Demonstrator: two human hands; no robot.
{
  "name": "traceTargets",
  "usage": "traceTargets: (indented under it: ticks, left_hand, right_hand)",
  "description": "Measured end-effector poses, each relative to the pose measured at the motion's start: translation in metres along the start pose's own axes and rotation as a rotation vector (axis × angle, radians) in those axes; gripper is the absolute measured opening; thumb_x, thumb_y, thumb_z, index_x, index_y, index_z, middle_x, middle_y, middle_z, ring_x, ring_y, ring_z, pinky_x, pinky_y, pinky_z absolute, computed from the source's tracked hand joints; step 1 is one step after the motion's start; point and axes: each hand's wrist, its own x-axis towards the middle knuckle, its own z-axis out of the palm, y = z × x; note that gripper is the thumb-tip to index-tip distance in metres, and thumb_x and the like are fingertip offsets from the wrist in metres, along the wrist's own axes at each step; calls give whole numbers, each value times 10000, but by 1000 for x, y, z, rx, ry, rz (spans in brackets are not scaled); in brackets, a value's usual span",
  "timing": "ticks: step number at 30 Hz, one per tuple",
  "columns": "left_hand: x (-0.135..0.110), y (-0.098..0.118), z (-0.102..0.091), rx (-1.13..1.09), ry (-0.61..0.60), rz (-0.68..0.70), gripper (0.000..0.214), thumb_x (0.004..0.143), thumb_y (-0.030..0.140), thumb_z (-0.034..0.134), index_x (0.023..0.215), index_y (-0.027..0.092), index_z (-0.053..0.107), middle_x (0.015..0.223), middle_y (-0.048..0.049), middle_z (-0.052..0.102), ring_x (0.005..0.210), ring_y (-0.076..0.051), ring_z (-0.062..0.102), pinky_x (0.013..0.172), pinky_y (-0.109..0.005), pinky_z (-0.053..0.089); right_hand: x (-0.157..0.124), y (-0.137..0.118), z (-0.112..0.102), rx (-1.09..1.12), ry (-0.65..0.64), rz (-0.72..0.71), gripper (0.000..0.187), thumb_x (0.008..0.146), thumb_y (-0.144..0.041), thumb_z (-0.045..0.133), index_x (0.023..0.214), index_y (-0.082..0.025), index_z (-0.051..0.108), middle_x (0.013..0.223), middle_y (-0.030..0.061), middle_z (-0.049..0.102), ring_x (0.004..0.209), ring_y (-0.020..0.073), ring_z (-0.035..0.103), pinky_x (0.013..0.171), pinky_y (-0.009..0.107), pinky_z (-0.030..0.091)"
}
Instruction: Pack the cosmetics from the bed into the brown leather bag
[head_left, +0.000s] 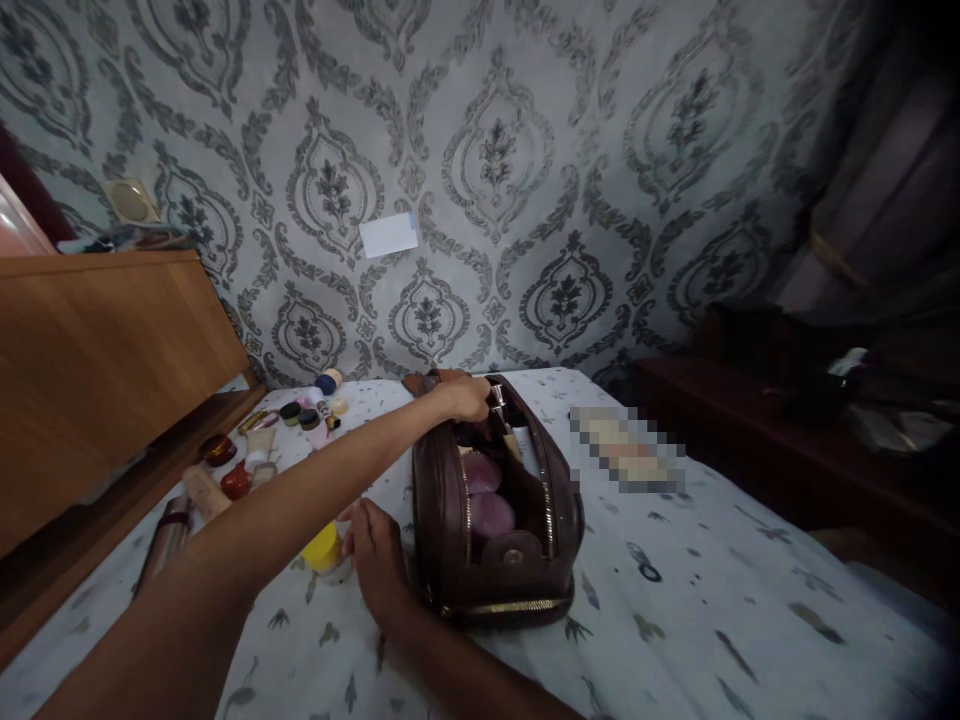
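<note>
**A:** How should this hold on the brown pouch be handled?

**B:** I'd say steadiness matters most. The left hand reaches to the pouch's far end, at 12 o'clock, with its fingers curled shut over the rim by the zip. A firm hold there, pulling gently away, should keep the mouth gaping without tipping the pouch.

**A:** And the right hand?

**B:** It sits at the pouch's near corner, about 8 o'clock, touching the side. Its back faces the camera and the fingers are hidden, so I cannot tell whether it grips or only rests. Bracing there looks wise, since the bed sheet underneath is soft. It should also mind the yellow-lidded jar just beside it at 9 o'clock.

**A:** What does the pouch look like?

**B:** It is dark brown and leather-like, long and rounded, with a gold-toned zip open along the top. It stands upright on the sheet near the middle of the view. Two pink rounded things lie inside, and the rest is too dim to name.

**A:** Anything else around?

**B:** Small pots lie scattered at 10 o'clock of the pouch, near a wooden headboard.
</note>
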Motion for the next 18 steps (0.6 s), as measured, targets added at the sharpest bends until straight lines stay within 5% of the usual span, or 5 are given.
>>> traceTargets:
  ticks: [9, 18]
  left_hand:
    - [3, 4, 11, -274, -108, 46, 219, 709, 27, 604, 901, 119, 656, 846, -59, 724, 703, -141, 662, 600, -186, 528]
    - [11, 0, 20, -392, -179, 97, 328, 635, 9, 656, 930, 151, 632, 697, 9, 676, 631, -137, 630, 598, -217, 538]
  right_hand:
    - [1, 2, 1, -23, 24, -29, 446, 910, -527, 355, 766, -193, 612, 537, -47, 440, 540, 133, 467, 542, 245, 366]
    - [-1, 1, -1, -18, -10, -30, 415, 914, -508, 347, 787, -203, 597, 549, -48, 441, 537, 132, 457, 519, 237, 356]
